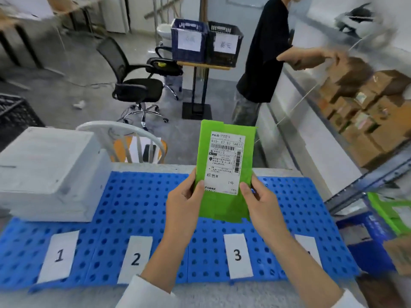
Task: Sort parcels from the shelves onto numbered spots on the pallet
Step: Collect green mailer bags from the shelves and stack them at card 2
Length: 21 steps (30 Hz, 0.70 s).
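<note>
A flat green parcel with a white shipping label is held upright above the blue perforated pallet. My left hand grips its lower left edge, thumb on the front. My right hand grips its lower right edge the same way. White paper cards numbered 1, 2 and 3 lie along the pallet's near side. A further card is mostly hidden behind my right forearm.
A white box sits on the pallet's far left corner. Shelves with brown cardboard parcels run along the right, where another person reaches in. A white chair and a black office chair stand beyond the pallet.
</note>
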{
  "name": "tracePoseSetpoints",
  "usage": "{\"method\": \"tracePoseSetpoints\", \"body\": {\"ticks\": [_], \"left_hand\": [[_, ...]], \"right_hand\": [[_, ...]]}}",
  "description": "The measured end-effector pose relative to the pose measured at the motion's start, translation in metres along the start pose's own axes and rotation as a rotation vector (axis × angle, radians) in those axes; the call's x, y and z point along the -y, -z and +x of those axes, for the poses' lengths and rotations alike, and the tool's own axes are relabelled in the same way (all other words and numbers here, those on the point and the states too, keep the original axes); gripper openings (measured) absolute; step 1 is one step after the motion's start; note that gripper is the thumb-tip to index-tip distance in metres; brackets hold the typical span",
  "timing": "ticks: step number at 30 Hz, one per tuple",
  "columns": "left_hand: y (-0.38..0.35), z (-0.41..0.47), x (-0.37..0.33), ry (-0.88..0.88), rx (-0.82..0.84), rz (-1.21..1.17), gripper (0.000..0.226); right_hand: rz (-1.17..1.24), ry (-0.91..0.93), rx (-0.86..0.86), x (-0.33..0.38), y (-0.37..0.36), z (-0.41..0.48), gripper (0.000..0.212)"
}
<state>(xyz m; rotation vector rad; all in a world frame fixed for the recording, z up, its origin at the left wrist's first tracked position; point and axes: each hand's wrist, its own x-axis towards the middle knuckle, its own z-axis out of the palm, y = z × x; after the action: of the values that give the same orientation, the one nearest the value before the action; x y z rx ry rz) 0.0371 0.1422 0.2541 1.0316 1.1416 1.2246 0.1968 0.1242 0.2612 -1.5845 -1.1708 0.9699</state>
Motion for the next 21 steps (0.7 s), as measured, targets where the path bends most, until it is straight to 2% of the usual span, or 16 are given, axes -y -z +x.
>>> {"method": "tracePoseSetpoints", "body": {"ticks": [12,21], "left_hand": [[0.134,0.067,0.042,0.163,-0.243,0.147,0.037],[0.185,0.107,0.096,0.407,-0.341,0.032,0.034]], "right_hand": [[-0.079,-0.114,0.245,-0.042,-0.163,0.067,0.044],[-0.176,-0.261,0.370,-0.084,-0.235,0.107,0.035]]}}
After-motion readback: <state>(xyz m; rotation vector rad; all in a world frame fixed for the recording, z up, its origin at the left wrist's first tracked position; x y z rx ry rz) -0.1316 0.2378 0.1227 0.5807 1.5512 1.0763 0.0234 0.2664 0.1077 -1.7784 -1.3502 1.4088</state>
